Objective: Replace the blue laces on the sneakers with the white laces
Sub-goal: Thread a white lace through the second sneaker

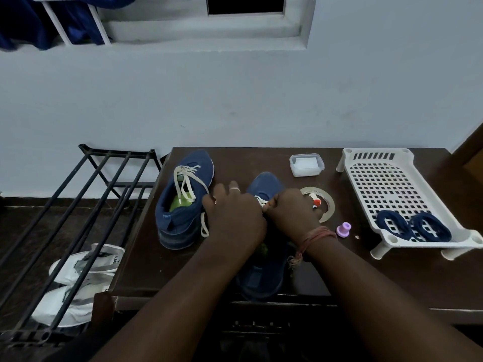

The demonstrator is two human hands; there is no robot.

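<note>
Pinching the white lace point(260, 202) on the near sneaker point(264, 267), both the left hand point(234, 215) and right hand point(291, 209) grasp it to thread eyelets, blue laces point(414, 226) parked in the right tray point(366, 163).

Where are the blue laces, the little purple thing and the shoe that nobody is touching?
blue laces point(414, 226): head view, on the left coil lying in the white tray.
little purple thing point(344, 229): head view, on its round top, on the table.
untouched shoe point(194, 159): head view, on its blue toe, left of the hands.

Two blue sneakers point(183, 199) with white laces point(187, 178); blue laces point(414, 226) coiled aside.
</note>
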